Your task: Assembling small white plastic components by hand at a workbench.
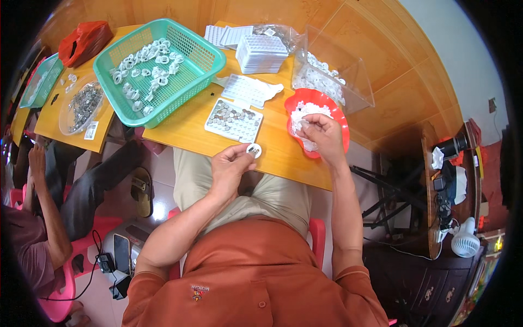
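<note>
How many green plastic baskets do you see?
2: a large green basket beyond the left hand, and a smaller green basket near the far left edge. Others could be hidden.

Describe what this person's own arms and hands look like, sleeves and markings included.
The left hand and right hand are ungloved, with no ring or watch visible. Rust-orange, short fabric sleeves cover the upper arms; the forearms are bare. No markings or cables show on either arm.
</note>
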Demonstrator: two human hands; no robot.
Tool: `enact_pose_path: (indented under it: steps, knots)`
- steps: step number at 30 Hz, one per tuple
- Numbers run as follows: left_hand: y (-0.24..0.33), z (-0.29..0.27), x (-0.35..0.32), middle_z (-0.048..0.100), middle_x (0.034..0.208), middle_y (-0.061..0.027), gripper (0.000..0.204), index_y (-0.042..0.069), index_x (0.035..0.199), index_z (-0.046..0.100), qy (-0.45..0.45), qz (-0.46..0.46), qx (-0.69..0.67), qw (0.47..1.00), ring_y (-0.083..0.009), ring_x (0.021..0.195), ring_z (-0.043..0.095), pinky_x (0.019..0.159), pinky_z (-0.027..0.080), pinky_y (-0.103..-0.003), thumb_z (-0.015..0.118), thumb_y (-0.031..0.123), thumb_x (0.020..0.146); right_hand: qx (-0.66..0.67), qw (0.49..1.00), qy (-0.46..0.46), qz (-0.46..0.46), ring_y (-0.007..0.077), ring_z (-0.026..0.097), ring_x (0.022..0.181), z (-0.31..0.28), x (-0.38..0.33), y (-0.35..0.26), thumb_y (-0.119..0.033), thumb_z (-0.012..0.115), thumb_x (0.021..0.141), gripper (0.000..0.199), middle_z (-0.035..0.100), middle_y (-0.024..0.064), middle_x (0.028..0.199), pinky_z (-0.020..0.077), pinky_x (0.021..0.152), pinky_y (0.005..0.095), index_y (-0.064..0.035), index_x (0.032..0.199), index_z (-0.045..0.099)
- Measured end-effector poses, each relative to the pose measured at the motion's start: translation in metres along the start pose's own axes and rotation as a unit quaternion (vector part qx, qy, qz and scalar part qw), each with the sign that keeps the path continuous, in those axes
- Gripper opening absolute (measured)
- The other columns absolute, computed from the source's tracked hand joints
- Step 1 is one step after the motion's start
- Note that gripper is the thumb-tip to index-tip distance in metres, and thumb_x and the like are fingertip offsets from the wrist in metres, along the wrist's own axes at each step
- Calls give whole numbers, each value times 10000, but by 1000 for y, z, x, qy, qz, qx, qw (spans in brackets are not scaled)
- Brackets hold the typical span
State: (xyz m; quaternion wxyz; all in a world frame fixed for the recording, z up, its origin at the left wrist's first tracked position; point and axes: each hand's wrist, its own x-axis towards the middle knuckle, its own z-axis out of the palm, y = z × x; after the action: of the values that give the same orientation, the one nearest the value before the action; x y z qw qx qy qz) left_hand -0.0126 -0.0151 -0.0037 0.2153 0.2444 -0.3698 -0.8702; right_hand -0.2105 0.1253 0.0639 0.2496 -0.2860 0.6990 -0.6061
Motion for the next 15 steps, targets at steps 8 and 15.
enact_pose_path:
  steps: [8,15]
  knots:
    - [2,0,-1,657,905,-68,244,-61,1085,617,0,-4,10,1000,-84,730,610,651,512,-196,625,1,849,-20,999,-26,-17,132,637,841,27,-15,-19,-34,548,921,174,624,78,953,556,764,282,47,1072,584]
    - [5,2,-3,655,901,-66,255,-64,1093,613,-1,-6,12,1000,-79,723,603,646,506,-195,623,0,846,5,1000,-25,-13,130,634,844,40,-19,1,3,586,889,203,618,69,938,555,769,260,74,1080,589]
